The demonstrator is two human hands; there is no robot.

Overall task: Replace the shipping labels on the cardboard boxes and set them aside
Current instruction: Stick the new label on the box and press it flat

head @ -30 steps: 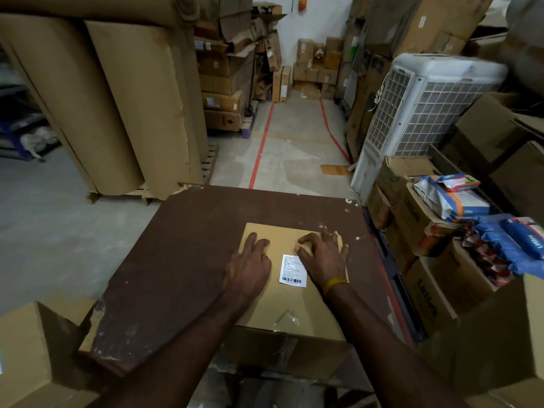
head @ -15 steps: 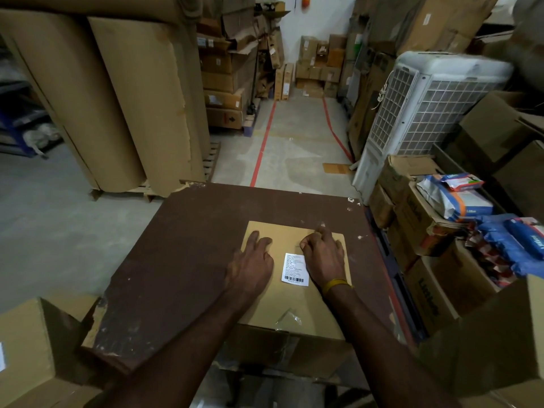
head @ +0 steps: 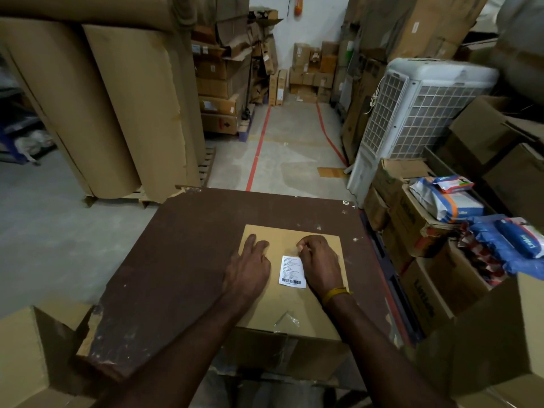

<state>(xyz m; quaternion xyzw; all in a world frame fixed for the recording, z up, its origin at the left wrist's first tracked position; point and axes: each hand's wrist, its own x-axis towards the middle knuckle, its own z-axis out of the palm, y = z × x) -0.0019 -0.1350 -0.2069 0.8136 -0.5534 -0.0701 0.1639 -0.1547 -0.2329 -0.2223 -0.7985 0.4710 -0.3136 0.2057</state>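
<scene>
Head view: right hand (head: 321, 263) fingers curled at shipping label (head: 292, 272).

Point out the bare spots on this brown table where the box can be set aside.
Bare tabletop lies left of the cardboard box, out to the table's chipped left edge, and in a band between the box's far edge and the table's far edge. The right side is crowded: only a thin strip separates the box from the stacked cartons. Both hands, left hand and right hand, rest on the box.
</scene>
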